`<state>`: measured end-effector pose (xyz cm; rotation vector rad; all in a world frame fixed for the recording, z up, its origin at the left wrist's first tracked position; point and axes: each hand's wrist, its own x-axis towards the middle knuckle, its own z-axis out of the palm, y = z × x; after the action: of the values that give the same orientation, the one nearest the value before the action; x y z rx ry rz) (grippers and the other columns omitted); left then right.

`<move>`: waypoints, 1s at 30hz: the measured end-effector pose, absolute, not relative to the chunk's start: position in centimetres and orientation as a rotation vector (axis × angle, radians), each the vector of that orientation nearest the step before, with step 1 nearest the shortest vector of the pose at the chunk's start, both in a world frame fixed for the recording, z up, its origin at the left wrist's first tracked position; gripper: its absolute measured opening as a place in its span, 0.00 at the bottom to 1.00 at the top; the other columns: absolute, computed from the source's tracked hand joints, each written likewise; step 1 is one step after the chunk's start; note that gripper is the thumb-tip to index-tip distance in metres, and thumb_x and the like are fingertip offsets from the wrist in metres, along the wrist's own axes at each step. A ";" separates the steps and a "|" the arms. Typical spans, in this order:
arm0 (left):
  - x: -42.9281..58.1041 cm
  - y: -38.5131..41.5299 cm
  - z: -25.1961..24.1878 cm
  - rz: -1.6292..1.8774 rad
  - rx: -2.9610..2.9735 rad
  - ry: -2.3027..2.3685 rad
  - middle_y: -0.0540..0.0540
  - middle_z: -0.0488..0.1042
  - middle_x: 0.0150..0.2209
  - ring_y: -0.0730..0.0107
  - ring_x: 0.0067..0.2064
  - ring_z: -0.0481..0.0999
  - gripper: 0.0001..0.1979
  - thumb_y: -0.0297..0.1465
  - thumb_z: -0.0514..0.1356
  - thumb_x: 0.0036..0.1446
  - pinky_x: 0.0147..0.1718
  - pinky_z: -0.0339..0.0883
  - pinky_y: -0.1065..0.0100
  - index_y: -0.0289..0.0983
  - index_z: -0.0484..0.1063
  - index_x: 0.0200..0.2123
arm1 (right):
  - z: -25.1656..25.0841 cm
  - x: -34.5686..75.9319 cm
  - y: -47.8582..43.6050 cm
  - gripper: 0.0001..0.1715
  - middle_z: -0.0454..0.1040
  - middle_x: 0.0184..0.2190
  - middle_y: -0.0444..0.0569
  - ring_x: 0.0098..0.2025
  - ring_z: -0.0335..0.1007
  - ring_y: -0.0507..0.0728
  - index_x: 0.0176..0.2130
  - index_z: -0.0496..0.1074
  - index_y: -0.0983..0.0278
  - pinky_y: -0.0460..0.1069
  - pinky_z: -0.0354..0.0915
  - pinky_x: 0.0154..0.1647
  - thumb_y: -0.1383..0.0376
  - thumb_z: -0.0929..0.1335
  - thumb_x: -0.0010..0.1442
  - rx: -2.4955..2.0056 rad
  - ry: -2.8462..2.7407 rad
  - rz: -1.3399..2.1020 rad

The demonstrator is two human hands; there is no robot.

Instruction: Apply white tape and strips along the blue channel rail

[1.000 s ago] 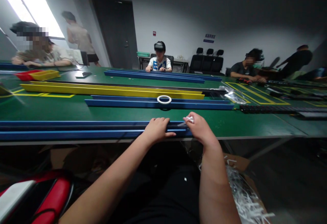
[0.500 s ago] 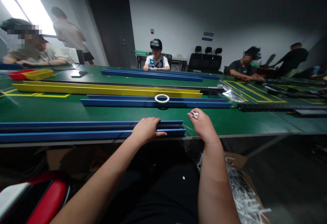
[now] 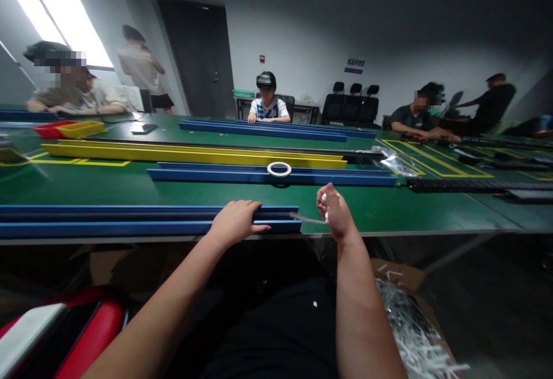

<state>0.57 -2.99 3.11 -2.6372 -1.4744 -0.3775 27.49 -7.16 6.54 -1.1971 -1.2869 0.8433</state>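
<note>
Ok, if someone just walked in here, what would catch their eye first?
Probably the long yellow rail lying across the green table. Then the white tape ring on the middle blue rail, and up close the left hand flat on the nearest blue rail while the right hand pinches a thin strip by its end.

Left hand [image 3: 235, 222] flat on blue rail [image 3: 129, 220]; right hand [image 3: 333, 212] pinching clear strip [image 3: 307, 218].
</note>
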 end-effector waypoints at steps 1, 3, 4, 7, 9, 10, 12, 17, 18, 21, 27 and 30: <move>0.6 -3.0 3.1 -0.375 -2.636 -1.467 0.40 0.77 0.47 0.52 0.49 0.75 0.36 0.59 0.56 0.51 0.48 0.64 0.58 0.41 0.70 0.54 | 6.5 27.3 -7.2 0.35 0.53 0.18 0.37 0.18 0.45 0.48 0.31 0.60 0.59 0.44 0.46 0.18 0.34 0.52 0.59 -1.127 -1.230 0.946; 0.7 -2.9 3.1 -0.375 -2.635 -1.445 0.40 0.77 0.46 0.52 0.48 0.75 0.35 0.59 0.56 0.52 0.47 0.64 0.58 0.42 0.70 0.54 | 6.5 27.1 -7.2 0.37 0.53 0.19 0.37 0.17 0.44 0.48 0.34 0.61 0.59 0.43 0.44 0.17 0.32 0.50 0.58 -1.024 -1.151 1.100; 0.9 -2.8 3.1 -0.379 -2.632 -1.436 0.40 0.77 0.46 0.52 0.47 0.75 0.34 0.59 0.56 0.52 0.46 0.64 0.58 0.42 0.70 0.53 | 6.5 27.0 -7.3 0.38 0.53 0.19 0.37 0.17 0.45 0.48 0.35 0.61 0.59 0.43 0.44 0.17 0.32 0.50 0.58 -0.999 -1.137 1.145; 2.3 -2.2 3.0 -0.388 -2.623 -1.436 0.40 0.77 0.45 0.52 0.47 0.75 0.33 0.58 0.56 0.52 0.45 0.64 0.58 0.42 0.70 0.53 | 6.5 26.9 -7.3 0.35 0.56 0.20 0.38 0.18 0.49 0.48 0.35 0.61 0.59 0.42 0.47 0.17 0.33 0.52 0.58 -0.971 -1.123 1.206; 3.8 -1.7 3.0 -0.379 -2.624 -1.461 0.40 0.77 0.45 0.53 0.46 0.76 0.33 0.58 0.57 0.52 0.44 0.64 0.59 0.43 0.70 0.52 | 6.4 26.9 -7.1 0.31 0.56 0.21 0.38 0.18 0.50 0.48 0.33 0.59 0.59 0.41 0.48 0.16 0.36 0.55 0.59 -0.942 -1.089 1.202; 4.7 -1.5 3.0 -0.376 -2.629 -1.469 0.40 0.77 0.44 0.53 0.46 0.76 0.32 0.58 0.57 0.52 0.44 0.64 0.59 0.42 0.70 0.51 | 6.4 26.9 -7.0 0.29 0.56 0.20 0.38 0.18 0.50 0.48 0.32 0.58 0.59 0.41 0.48 0.16 0.37 0.57 0.59 -0.921 -1.063 1.191; 6.3 -0.9 3.1 -0.379 -2.638 -1.482 0.40 0.77 0.44 0.53 0.46 0.75 0.32 0.58 0.57 0.52 0.44 0.64 0.59 0.42 0.70 0.50 | 6.4 27.0 -6.8 0.25 0.55 0.20 0.37 0.18 0.49 0.47 0.31 0.56 0.59 0.41 0.48 0.15 0.41 0.59 0.60 -0.880 -1.010 1.154; 8.5 -0.9 3.3 -0.571 -2.685 -1.377 0.40 0.74 0.51 0.54 0.52 0.72 0.29 0.51 0.60 0.54 0.49 0.63 0.57 0.43 0.68 0.55 | 6.4 27.1 -6.3 0.24 0.50 0.18 0.35 0.16 0.44 0.46 0.30 0.53 0.59 0.40 0.43 0.13 0.44 0.61 0.61 -0.855 -0.894 1.051; 8.7 -1.2 3.3 -0.658 -2.702 -1.313 0.41 0.72 0.53 0.55 0.54 0.71 0.28 0.49 0.60 0.56 0.52 0.62 0.56 0.44 0.67 0.56 | 6.4 27.0 -6.2 0.24 0.50 0.18 0.34 0.15 0.44 0.46 0.30 0.53 0.59 0.40 0.42 0.12 0.44 0.61 0.61 -0.846 -0.876 1.038; 9.1 -2.9 2.8 -0.918 -2.775 -1.090 0.40 0.71 0.56 0.57 0.57 0.68 0.27 0.45 0.60 0.58 0.58 0.57 0.54 0.42 0.66 0.58 | 6.3 26.7 -6.0 0.21 0.51 0.18 0.34 0.15 0.45 0.46 0.32 0.55 0.58 0.40 0.44 0.13 0.45 0.63 0.61 -0.783 -0.854 1.016; 9.3 -6.8 1.8 -1.384 -2.944 -0.859 0.41 0.76 0.47 0.64 0.48 0.75 0.16 0.36 0.56 0.64 0.49 0.68 0.61 0.40 0.68 0.53 | 5.4 25.4 -5.7 0.17 0.53 0.19 0.35 0.17 0.50 0.46 0.33 0.60 0.59 0.41 0.49 0.15 0.50 0.65 0.62 -0.765 -0.890 1.002; 9.0 -7.6 1.5 -1.568 -2.906 -0.912 0.43 0.77 0.44 0.66 0.45 0.75 0.11 0.32 0.54 0.64 0.46 0.70 0.63 0.41 0.71 0.48 | 5.2 24.5 -5.8 0.17 0.54 0.19 0.36 0.18 0.51 0.46 0.33 0.61 0.60 0.41 0.50 0.16 0.50 0.65 0.62 -0.758 -0.910 1.003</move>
<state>9.00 -7.57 1.46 -2.9058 -0.9121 -1.5684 24.46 -5.81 5.17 -0.7580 -0.9097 1.0027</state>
